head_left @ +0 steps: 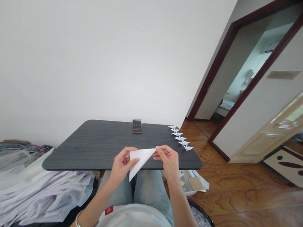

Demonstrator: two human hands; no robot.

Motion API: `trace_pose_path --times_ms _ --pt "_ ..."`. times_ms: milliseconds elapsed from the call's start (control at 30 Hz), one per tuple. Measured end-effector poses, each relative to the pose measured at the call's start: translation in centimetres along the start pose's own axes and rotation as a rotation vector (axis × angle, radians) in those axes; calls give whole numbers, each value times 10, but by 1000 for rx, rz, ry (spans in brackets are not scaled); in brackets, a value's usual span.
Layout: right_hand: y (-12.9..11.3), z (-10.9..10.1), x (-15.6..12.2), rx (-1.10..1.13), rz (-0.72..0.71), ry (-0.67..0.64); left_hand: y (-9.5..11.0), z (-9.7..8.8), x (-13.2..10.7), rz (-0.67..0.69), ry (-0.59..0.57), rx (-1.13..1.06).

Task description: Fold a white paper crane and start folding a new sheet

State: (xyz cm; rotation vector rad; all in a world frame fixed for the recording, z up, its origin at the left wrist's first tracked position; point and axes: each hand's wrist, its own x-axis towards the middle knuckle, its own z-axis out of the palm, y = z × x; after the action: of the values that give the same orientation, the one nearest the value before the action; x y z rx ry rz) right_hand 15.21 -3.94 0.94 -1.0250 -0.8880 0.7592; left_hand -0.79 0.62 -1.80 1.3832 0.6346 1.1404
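Note:
A white sheet of paper folded into a triangle [139,159] hangs in the air over my lap, just in front of the near edge of the dark grey table [94,144]. My left hand [122,166] pinches the paper's left side, thumb on top. My right hand [167,158] pinches its right corner with fingertips pressed together. A row of several small white folded paper figures [180,138] stands along the table's right edge.
A phone [137,126] stands upright at the table's far edge against the white wall. Crumpled white sheets [35,195] are heaped at my left. Papers and a round dark bin [207,219] sit on the wooden floor at my right, beside an open doorway.

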Motion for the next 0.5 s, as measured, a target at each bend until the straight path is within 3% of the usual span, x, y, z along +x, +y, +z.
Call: trace_pose_path --times_ms 300,500 --pt "7 1 -1 -54 -45 72 -1 3 -1 16 -11 20" --pt "7 -1 2 40 -26 68 1 2 -1 -1 -9 5"
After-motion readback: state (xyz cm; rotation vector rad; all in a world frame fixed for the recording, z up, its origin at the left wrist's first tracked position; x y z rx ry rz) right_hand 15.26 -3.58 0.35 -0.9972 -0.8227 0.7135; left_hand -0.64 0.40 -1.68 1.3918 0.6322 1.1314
